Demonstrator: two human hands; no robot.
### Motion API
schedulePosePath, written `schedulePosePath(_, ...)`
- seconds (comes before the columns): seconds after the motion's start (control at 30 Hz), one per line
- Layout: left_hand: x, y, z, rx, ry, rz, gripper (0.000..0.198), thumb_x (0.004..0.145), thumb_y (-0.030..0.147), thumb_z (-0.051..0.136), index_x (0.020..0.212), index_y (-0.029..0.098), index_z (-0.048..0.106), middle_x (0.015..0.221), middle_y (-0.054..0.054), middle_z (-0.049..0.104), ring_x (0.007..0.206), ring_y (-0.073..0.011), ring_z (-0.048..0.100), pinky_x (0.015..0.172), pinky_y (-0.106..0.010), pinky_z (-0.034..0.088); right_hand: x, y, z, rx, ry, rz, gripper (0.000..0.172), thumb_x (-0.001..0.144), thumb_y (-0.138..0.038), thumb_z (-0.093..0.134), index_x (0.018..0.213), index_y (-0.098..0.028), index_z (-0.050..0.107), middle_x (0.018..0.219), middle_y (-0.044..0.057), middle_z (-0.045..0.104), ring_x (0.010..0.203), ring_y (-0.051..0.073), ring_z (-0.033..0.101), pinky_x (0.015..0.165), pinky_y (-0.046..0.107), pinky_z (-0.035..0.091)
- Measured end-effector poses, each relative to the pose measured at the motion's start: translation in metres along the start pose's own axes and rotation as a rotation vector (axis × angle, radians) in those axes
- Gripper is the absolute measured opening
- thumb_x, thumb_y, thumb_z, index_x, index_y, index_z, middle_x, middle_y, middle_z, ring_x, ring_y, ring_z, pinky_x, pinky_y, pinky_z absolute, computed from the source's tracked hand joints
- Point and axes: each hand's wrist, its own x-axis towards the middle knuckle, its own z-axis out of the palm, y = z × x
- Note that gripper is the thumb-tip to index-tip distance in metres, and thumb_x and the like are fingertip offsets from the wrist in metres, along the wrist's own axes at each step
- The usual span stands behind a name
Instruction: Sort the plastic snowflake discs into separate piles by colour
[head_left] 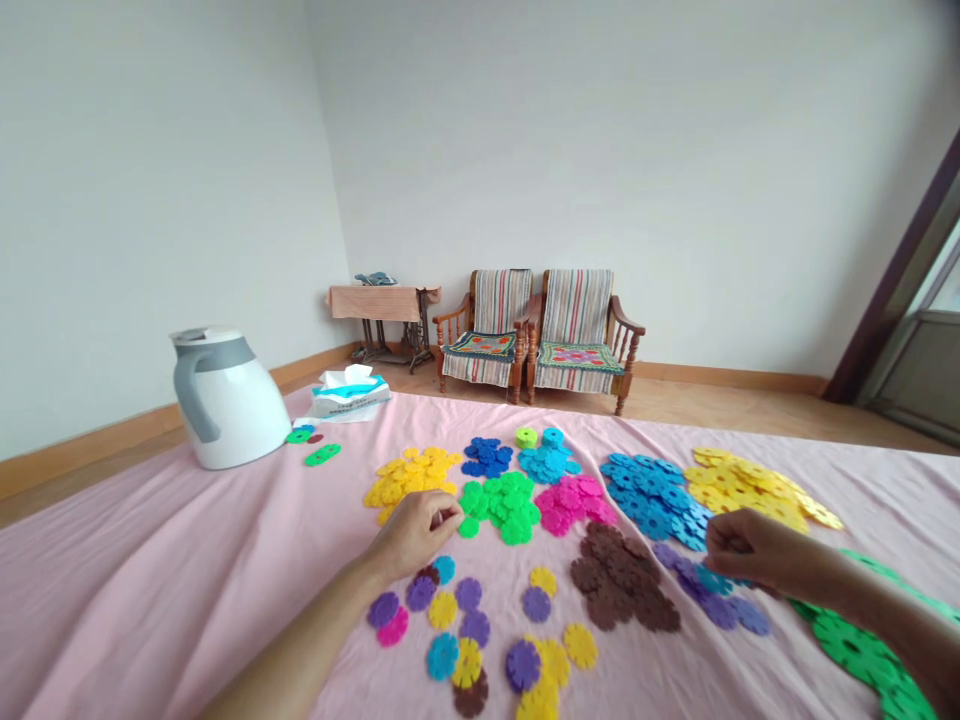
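My left hand is closed in a pinch at the left edge of a pile of bright green notched plastic discs. Whatever its fingertips hold, if anything, is hidden. Behind it spreads a yellow disc pile. On the right, my right hand has its fingers closed at a light blue disc, just over purple discs; the curled fingers partly cover it. Brown discs lie left of this hand. Mixed loose discs, among them a purple one, are scattered in front of me.
Pink, blue and yellow disc piles stretch across the pink cloth. Large green discs lie under my right forearm. A white jug and a tissue pack stand at left. Two wooden chairs stand beyond.
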Motion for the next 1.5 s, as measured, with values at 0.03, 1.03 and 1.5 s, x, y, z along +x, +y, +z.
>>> schedulePosePath(0.03, 0.0, -0.001, 0.001, 0.002, 0.001, 0.001, 0.022, 0.081, 0.024, 0.05, 0.072, 0.015, 0.067, 0.064, 0.001, 0.06, 0.056, -0.0104, 0.049, 0.055, -0.02, 0.033, 0.0, 0.003, -0.001, -0.024, -0.005, 0.009, 0.026, 0.069, -0.039, 0.061, 0.058, -0.02, 0.048, 0.044, -0.009, 0.038, 0.038, 0.005, 0.032, 0.037, 0.019, 0.021)
schedulePosePath(1.03, 0.0, -0.004, 0.005, 0.001, 0.032, 0.007, 0.02, 0.08, 0.025, 0.05, 0.075, 0.015, 0.067, 0.061, 0.001, 0.056, 0.054, -0.011, 0.047, 0.055, -0.021, 0.034, -0.05, -0.119, 0.109, -0.093, 0.337, -0.365, 0.02, 0.087, -0.024, 0.043, 0.069, -0.021, 0.052, 0.066, -0.001, 0.058, 0.059, 0.013, 0.054, 0.054, 0.023, 0.038)
schedulePosePath(1.5, -0.038, 0.016, -0.007, -0.082, -0.037, -0.039, 0.02, 0.076, 0.017, 0.05, 0.087, 0.016, 0.067, 0.084, -0.004, 0.062, 0.069, -0.0132, 0.056, 0.061, -0.021, 0.043, -0.048, -0.114, 0.13, -0.172, 0.277, -0.374, 0.018, 0.089, -0.026, 0.042, 0.077, -0.024, 0.055, 0.078, 0.0, 0.064, 0.072, 0.016, 0.061, 0.064, 0.027, 0.043)
